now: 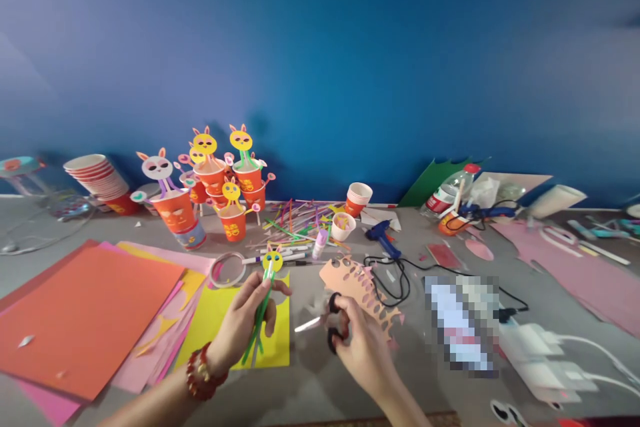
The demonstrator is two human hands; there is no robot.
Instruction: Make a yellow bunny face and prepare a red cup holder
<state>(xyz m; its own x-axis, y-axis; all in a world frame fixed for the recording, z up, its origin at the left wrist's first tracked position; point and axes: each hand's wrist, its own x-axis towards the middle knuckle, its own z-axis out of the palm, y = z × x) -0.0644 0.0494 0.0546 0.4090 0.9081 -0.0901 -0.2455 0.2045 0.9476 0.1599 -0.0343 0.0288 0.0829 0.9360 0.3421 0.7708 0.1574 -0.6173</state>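
My left hand [239,317] is closed around green strips [258,330], which look like straws or paper strips. At their top sits a small yellow bunny head [273,260] cut from paper. My right hand [364,343] grips a pair of scissors [332,340] by its black handles, fingers through the loops. The blades are parted, point left and are somewhat blurred; they stay apart from the green strips. Below my left hand lies a yellow paper sheet [210,327]. A peach sheet with round holes cut out [345,277] rests beyond my right hand.
Orange cups with bunny figures [175,213] stand at the back left, beside stacked cups [97,177]. Colourful strips [300,220] lie along the wall. A blue glue gun [384,239], its looping black cable and a power strip [540,360] occupy the right. An orange sheet [90,313] lies left.
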